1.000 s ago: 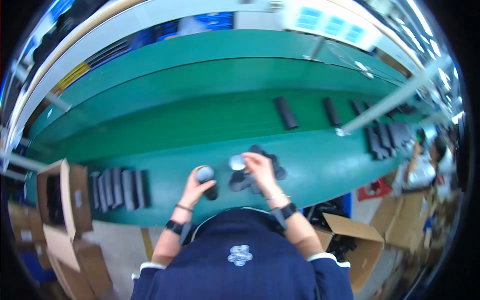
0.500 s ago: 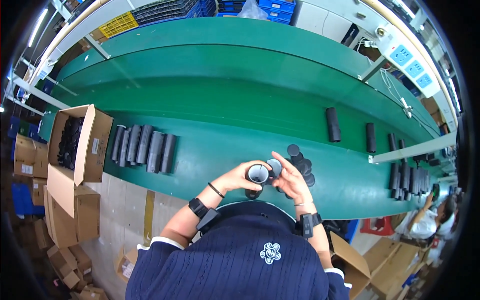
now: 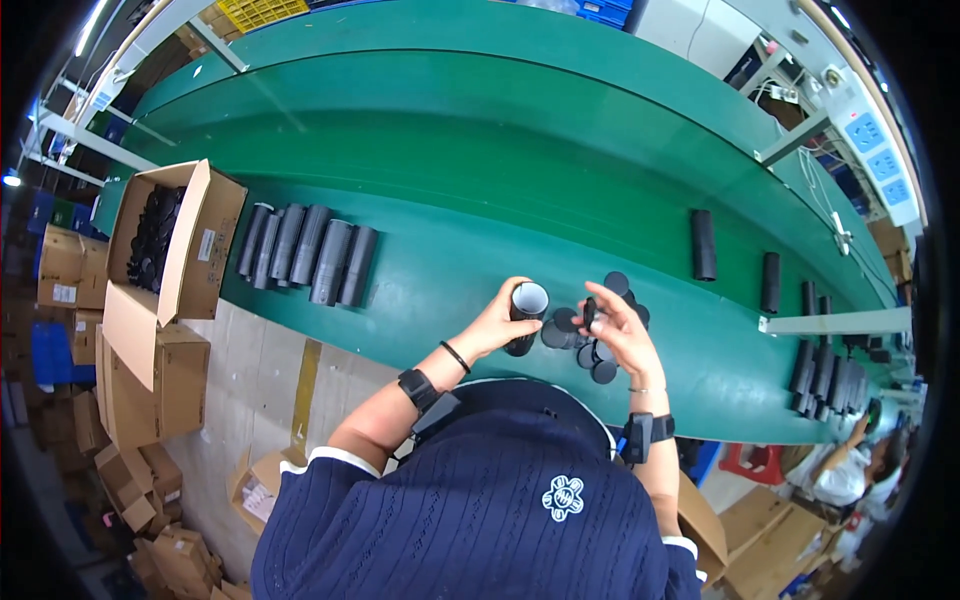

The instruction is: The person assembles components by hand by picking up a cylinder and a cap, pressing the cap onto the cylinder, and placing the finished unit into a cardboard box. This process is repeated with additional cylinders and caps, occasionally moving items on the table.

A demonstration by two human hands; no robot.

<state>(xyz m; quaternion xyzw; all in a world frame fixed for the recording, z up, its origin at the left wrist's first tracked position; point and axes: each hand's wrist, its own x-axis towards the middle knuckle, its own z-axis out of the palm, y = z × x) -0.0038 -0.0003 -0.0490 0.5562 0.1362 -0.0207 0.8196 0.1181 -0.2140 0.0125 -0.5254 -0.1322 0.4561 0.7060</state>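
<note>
In the head view, the person's left hand [image 3: 497,322] is wrapped around a black tube [image 3: 530,300], its pale-lined mouth facing up, over the near part of the green bench [image 3: 450,245]; whether the tube's lower end rests on the surface cannot be told. The right hand [image 3: 624,334] pinches a small black disc [image 3: 589,314] almost edge-on between thumb and fingers, apart from the tube and above the loose discs [image 3: 557,335] heaped just beside it. That pinch looks like the weak point: the disc is thin and held by little of its face, so a slight slip of the thumb could drop it among similar ones. Some of the heap seems to overlap, so a brush of the right wrist could scatter pieces. A disc brought to the tube at this angle could catch on the rim and seat crooked, and a loosened left grip could let the tube tip. The row of tubes [image 3: 309,246] lies farther left, beside an open cardboard box [image 3: 222,240], where a wide left elbow could nudge them.
</note>
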